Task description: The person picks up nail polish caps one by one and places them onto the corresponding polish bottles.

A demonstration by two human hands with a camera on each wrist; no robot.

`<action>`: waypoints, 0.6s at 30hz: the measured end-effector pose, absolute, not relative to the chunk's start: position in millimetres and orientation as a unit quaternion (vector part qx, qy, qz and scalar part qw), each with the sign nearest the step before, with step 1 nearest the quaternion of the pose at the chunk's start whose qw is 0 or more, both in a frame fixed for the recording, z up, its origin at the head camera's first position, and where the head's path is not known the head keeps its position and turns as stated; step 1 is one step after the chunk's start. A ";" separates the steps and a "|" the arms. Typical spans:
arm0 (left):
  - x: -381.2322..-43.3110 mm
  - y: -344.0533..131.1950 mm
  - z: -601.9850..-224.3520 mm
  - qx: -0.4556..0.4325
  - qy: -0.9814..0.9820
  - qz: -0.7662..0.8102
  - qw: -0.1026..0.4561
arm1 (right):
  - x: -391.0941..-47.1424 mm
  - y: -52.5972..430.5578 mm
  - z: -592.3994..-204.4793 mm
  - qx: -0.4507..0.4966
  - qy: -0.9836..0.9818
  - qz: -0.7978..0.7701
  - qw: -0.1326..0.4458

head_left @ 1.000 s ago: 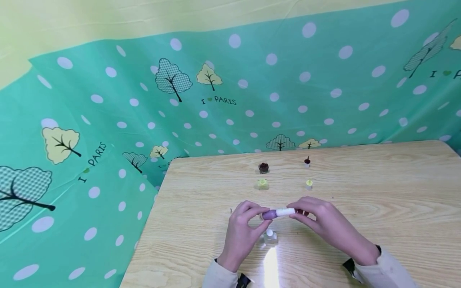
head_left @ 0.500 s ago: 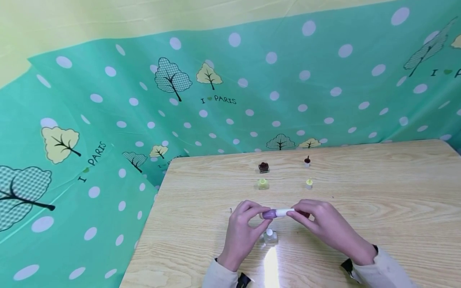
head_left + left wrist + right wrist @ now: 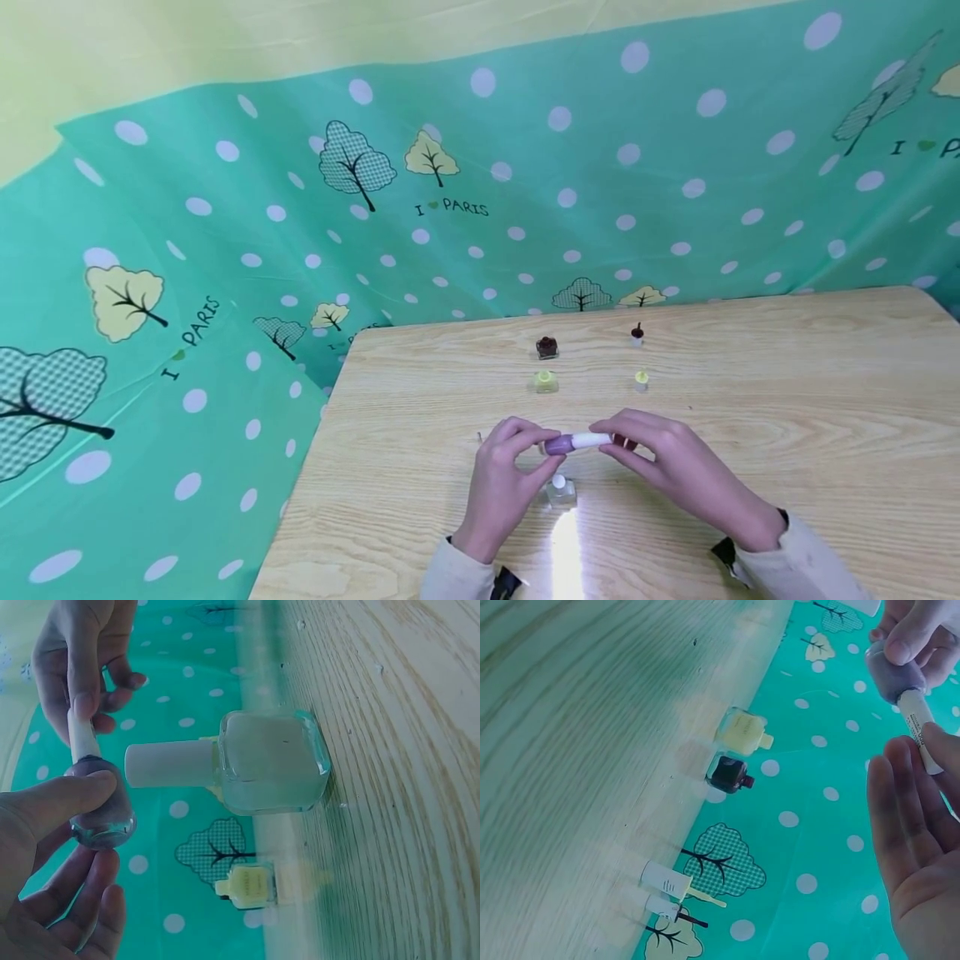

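Observation:
My left hand [image 3: 504, 479] grips a small purple nail polish bottle [image 3: 558, 445] between thumb and fingers, above the table. The bottle lies sideways in the head view, with its white cap [image 3: 591, 440] toward the right. My right hand [image 3: 671, 450] pinches the end of that cap with thumb and index finger; the cap sits on the bottle neck. In the right wrist view small print runs along the cap [image 3: 919, 724]. Just below the hands a pale nail polish bottle [image 3: 274, 761] stands upright on the table, its white cap on.
Farther back stand an uncapped yellow polish bottle [image 3: 546, 382] and a dark brown one [image 3: 547, 348]. To their right, a yellow brush cap [image 3: 641, 382] and a dark brush cap [image 3: 637, 335] stand brush up. A polka-dot cloth [image 3: 450, 250] hangs behind the wooden table [image 3: 787, 400].
My right fingers have shifted their hold on the cap, closing farther over it half a second ago and now back near its end. The left hand and purple bottle stay nearly still.

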State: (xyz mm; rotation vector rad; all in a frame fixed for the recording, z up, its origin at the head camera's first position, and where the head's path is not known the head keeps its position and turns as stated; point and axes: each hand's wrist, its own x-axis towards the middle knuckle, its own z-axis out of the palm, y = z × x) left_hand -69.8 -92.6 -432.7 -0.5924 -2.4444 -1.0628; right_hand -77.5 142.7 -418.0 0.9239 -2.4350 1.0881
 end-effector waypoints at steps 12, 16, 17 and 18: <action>-70.0 -91.8 -433.3 -0.216 -0.877 -0.377 0.207 | -77.9 142.0 -415.7 0.321 -0.854 0.371 0.173; -69.9 -91.6 -432.5 -0.219 -0.876 -0.374 0.210 | -78.2 141.5 -415.4 0.319 -0.857 0.364 0.175; -69.9 -91.5 -432.3 -0.221 -0.877 -0.372 0.211 | -78.3 141.4 -415.4 0.319 -0.858 0.361 0.176; -70.0 -91.4 -432.2 -0.221 -0.877 -0.370 0.212 | -78.4 141.3 -415.4 0.319 -0.859 0.358 0.177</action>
